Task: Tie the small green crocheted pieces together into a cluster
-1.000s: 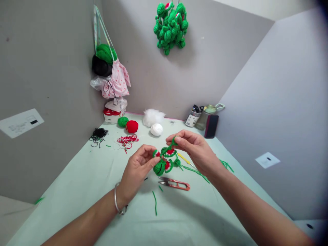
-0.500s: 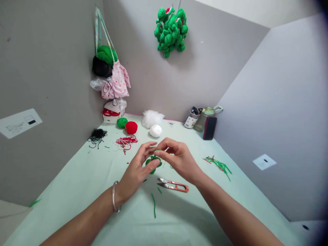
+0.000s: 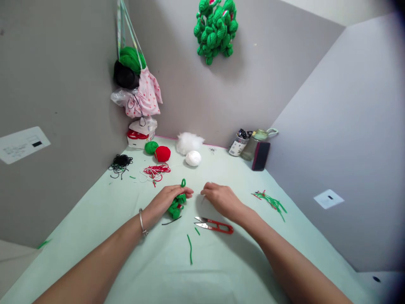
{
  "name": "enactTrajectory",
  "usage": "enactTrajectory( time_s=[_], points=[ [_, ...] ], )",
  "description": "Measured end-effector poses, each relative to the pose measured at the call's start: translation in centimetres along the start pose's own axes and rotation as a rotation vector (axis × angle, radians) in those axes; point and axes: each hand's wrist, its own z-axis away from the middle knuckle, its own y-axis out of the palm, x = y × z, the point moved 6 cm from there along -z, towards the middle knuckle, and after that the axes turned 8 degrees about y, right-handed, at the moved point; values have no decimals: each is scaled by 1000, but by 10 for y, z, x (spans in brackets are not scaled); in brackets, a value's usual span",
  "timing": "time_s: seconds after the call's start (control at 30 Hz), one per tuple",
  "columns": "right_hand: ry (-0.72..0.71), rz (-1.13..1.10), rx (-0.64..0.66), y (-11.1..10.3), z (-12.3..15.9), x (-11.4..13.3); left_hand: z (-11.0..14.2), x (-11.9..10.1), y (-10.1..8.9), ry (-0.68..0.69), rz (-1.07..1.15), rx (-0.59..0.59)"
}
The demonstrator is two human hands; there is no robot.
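My left hand [image 3: 169,196] is wrapped around a small green crocheted figure [image 3: 175,209] with a bit of red and white on it. A green loop [image 3: 183,183] sticks up above the fingers; the palm hides part of the figure. To the right, apart from it, my right hand [image 3: 218,196] is pinched just over the table. A thin, needle-like line [image 3: 203,199] shows under its fingertips, too fine to make out well. Just below that hand lie red-handled thread snips [image 3: 217,226], blades pointing left. A dark strand [image 3: 171,221] lies below the figure.
Green yarn scraps [image 3: 190,249] lie in front, with a green and red bundle [image 3: 271,202] at right. Farther back are red yarn [image 3: 162,154], white yarn [image 3: 193,158], stuffing [image 3: 189,142], black strands [image 3: 121,164] and a phone [image 3: 261,156]. Walls enclose the table.
My hands have moved apart. The left has shifted left and down with the crocheted figure; the right has let go of it and come down toward the table. The view has tilted slightly.
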Motion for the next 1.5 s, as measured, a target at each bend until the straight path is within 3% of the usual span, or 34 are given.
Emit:
enactTrajectory(
  time_s=[0.07,0.13,0.27,0.33,0.4,0.47,0.53,0.77,1.0,1.07,1.23,1.37,1.43,1.5],
  points=[
    [-118,248,81,17,5,15,-7,5,-10,44,-106,-104],
    [-211,386,79,25,6,27,-12,5,-20,134,-190,-231],
    [-280,391,29,21,1,31,-10,-3,-33,247,-250,-381],
    [-159,255,10,9,-5,14,-6,-11,-36,290,-253,-417],
    [90,64,-126,-12,-6,-15,0,-18,-36,311,-222,-436],
    [242,-176,-274,-28,2,-41,4,-23,-32,316,-199,-431],
    [268,-326,-326,-34,14,-56,7,-26,-25,305,-190,-412],
    [112,-316,-23,-2,37,-44,12,-22,10,201,-110,-215],
    [10,-362,-18,9,26,-33,14,-11,30,92,-58,-10],
    [23,-529,-28,4,27,-33,15,-9,32,60,-5,24],
    [61,-1214,-26,-19,34,-24,16,-11,30,5,94,8],
    [34,-1359,-72,-28,32,-8,19,-8,46,-53,229,214],
    [66,-1386,-153,-27,30,-8,22,-3,54,-81,253,335],
    [133,-1413,-245,-25,28,-15,22,0,57,-74,225,368]
  ],
)
